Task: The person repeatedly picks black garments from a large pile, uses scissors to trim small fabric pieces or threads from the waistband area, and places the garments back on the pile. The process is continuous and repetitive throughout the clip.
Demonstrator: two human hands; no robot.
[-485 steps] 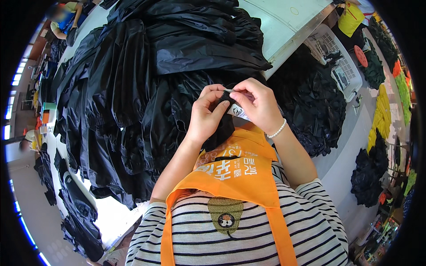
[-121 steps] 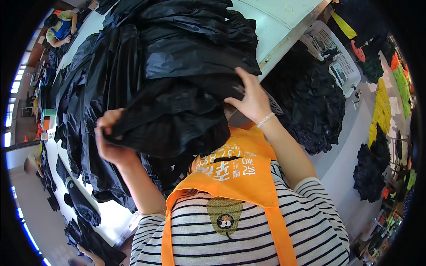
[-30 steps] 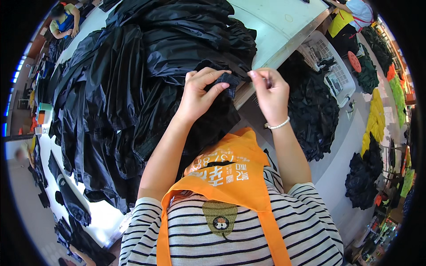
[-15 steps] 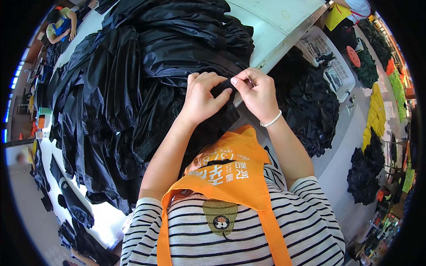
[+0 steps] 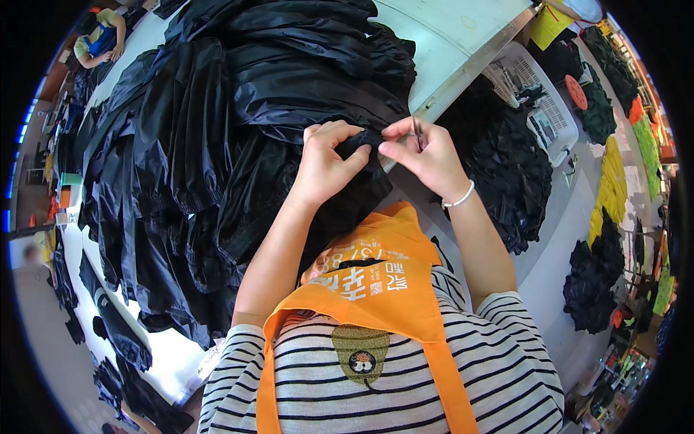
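Observation:
A large heap of thin, shiny black garments (image 5: 289, 87) with gathered edges lies before me and to my left. At its near right side my left hand (image 5: 329, 159) is closed on a piece of black garment (image 5: 367, 139), thumb and forefinger pinching it. Close against the right end of that piece, my right hand (image 5: 430, 155) has its thumb and forefinger curled toward each other. What they hold is too small to make out. Something small and dark shows among its curled fingers. A pale beaded bracelet (image 5: 463, 194) circles my right wrist.
The pale table (image 5: 463, 29) extends to the far right. Below its edge lies another black garment pile (image 5: 506, 166), beside a white plastic basket (image 5: 535, 94). Farther right are yellow cloth (image 5: 613, 173) and a black bundle (image 5: 594, 275). Another person (image 5: 101, 43) works at far left.
My right hand has shifted slightly right and down, and its thumb and forefinger have spread a little. My left hand keeps its hold on the black garment.

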